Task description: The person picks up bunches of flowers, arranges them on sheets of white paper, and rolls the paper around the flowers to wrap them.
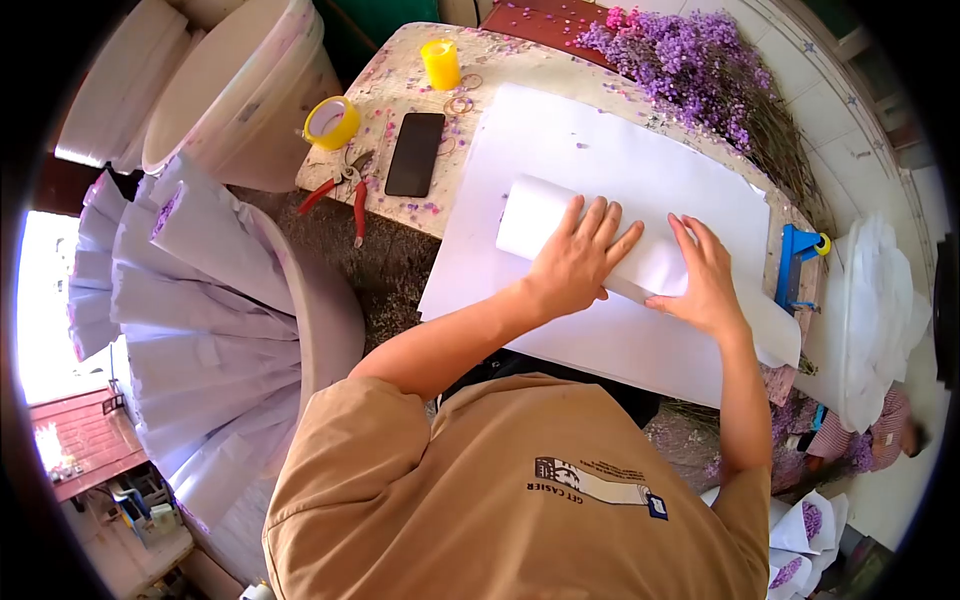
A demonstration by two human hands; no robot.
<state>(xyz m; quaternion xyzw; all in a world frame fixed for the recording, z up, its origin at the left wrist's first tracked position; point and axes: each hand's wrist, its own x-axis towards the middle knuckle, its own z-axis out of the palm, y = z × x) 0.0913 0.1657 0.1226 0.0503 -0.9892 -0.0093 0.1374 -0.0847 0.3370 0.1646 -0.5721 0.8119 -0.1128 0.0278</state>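
A white paper roll [530, 217] lies slantwise across flat white paper sheets [610, 140] on the table. A trace of purple shows at its left end; the contents are hidden. My left hand [583, 255] rests on top of the roll, palm down, fingers spread. Further right, my right hand [708, 282] spans the roll, thumb on the near side and fingers on the far side. A loose flap of paper [775, 325] runs out beyond my right wrist.
Left on the table [375, 65] are a phone [415, 155], red-handled pruners [345, 185], yellow tape rolls [332, 123] and petals. Purple flowers [690, 65] lie behind; a blue tape dispenser [795, 268] stands right. A bin [330, 300] holds several wrapped bundles [200, 300]. Another person [865, 435] is lower right.
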